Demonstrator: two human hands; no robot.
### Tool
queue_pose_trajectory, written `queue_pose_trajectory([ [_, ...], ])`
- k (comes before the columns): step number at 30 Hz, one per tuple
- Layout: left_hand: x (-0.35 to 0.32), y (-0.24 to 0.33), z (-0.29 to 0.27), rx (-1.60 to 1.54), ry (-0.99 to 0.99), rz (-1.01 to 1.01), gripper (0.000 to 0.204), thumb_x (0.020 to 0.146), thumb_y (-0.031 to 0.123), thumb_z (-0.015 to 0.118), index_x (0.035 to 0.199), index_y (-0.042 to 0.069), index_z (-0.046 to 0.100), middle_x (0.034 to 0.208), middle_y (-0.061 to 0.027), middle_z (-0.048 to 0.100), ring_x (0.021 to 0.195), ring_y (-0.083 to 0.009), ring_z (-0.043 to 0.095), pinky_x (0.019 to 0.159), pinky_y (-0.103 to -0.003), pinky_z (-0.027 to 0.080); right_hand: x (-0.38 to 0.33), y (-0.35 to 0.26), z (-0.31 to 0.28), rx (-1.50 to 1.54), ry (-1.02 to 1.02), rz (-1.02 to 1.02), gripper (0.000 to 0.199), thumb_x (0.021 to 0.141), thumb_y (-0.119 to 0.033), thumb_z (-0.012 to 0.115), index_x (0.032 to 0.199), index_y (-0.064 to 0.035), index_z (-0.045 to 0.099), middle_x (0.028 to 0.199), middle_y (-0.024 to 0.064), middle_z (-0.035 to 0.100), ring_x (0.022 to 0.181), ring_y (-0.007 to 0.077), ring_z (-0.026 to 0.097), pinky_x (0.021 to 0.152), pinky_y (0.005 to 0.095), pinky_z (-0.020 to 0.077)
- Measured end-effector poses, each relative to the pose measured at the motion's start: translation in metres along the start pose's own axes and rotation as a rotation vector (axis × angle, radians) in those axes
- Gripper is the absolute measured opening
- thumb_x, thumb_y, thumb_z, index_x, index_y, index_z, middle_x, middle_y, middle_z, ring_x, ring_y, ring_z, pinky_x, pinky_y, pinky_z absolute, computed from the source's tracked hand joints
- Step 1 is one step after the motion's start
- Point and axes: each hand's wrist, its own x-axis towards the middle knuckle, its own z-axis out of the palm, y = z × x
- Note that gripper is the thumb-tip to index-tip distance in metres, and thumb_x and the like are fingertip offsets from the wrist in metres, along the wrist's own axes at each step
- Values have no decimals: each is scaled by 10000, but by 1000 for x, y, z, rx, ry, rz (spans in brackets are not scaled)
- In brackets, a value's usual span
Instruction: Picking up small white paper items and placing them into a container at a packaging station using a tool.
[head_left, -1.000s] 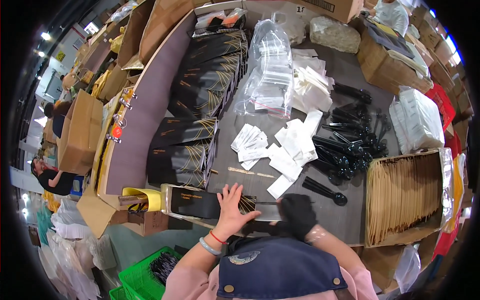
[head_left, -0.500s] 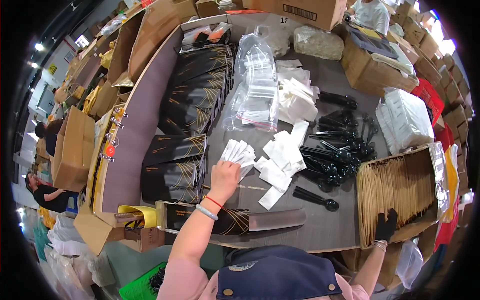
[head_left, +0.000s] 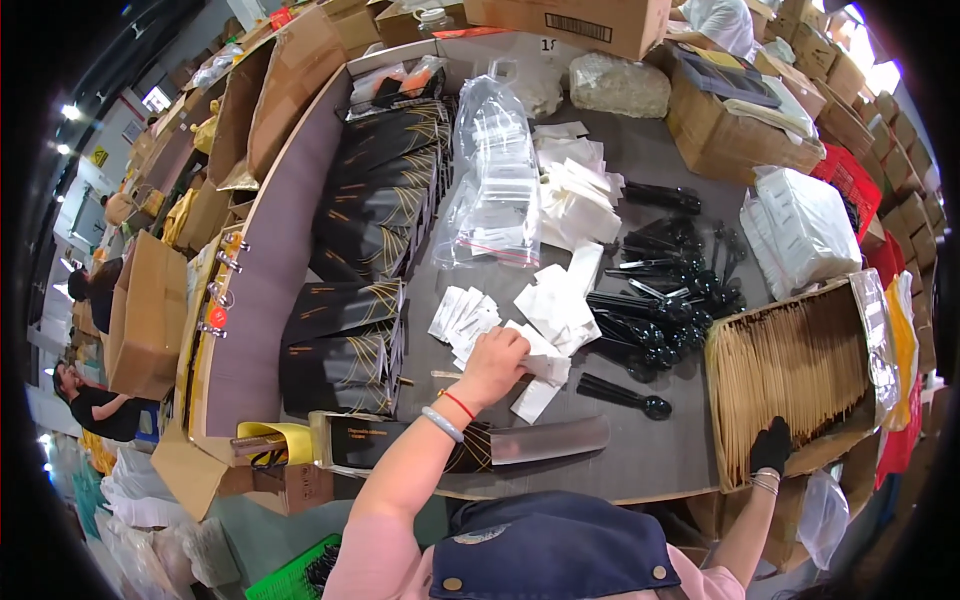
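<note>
My bare left hand [head_left: 493, 366] is over the middle of the table, fingers closed on a white paper packet [head_left: 546, 368] at the edge of a loose pile. Left of that hand lies a fanned group of small white packets [head_left: 465, 318]. My right hand [head_left: 771, 447], in a black glove, reaches over the near edge of an open carton packed with thin wooden sticks [head_left: 790, 375]. Its fingers are bunched against the sticks; what they hold is too dark to make out. Black plastic spoons [head_left: 625, 394] lie between the two hands.
Black printed sleeves [head_left: 345, 300] stand in a row at left. One more printed sleeve [head_left: 375, 440] lies in a clear holder along the front edge. A clear bag of packets [head_left: 495, 180], more white packets [head_left: 580, 200] and a wrapped white stack [head_left: 805, 235] stand farther back.
My left hand has moved right from the fanned packets to the neighbouring white pile. My right hand stays at the stick carton, its fingers drawn closer together. The view has shifted slightly.
</note>
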Motion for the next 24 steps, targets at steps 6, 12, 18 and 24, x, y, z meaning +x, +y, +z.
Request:
queue_pose_trajectory([
  [6,-17,38,-27,-313,-28,-160,202,765,144,748,837,27,599,728,-137,636,678,-330,620,621,-411,481,1,-39,-36,-8,-173,250,359,970,-175,461,1247,43,529,1264,262,567,1185,415,526,991,421,430],
  [12,-71,65,-32,-226,-217,-35,280,693,178,800,914,80,659,824,-74,642,774,-288,591,698,-404,463,-11,-20,-4,451,319,56,402,998,-141,422,1355,44,443,1381,289,472,1292,411,453,1080,411,368],
  [18,-100,80,-24,76,-64,52,337,697,207,772,1008,137,662,958,3,596,921,-212,539,777,-367,415,-39,-214,-23,488,-360,-301,520,794,-339,760,1177,-25,602,946,160,613,834,350,626,702,414,496],
  [24,-128,97,-31,235,-185,67,486,689,229,760,1142,117,625,1097,20,558,965,-202,502,793,-362,390,-28,-205,-5,305,-443,-353,441,736,-319,789,1041,-35,645,943,165,614,843,360,620,746,434,495],
])
